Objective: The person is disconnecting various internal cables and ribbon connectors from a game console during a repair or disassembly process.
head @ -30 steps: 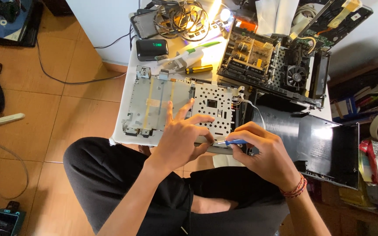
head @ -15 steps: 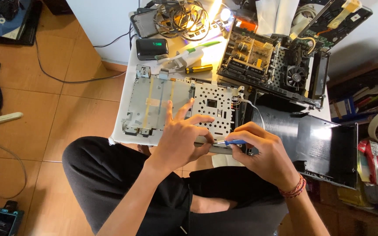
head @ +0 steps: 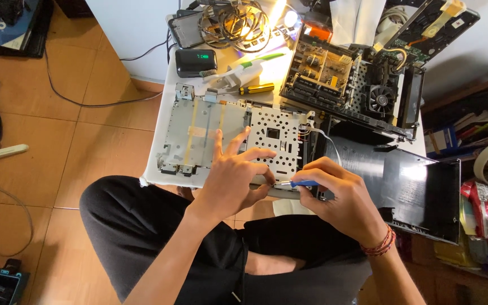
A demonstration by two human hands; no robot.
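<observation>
A silver laptop chassis plate with a perforated metal section lies on the small white table. My left hand rests on its near edge, fingers spread, thumb and forefinger pinching at the rim. My right hand holds a small blue-handled screwdriver, its tip pointing left at the plate's near edge beside my left fingertips. The spot under the tip is hidden by my fingers.
An open computer case with circuit boards and a fan sits at the back right. A black laptop lid lies to the right. Coiled cables, a black box with a green display, and a yellow tool crowd the table's far side.
</observation>
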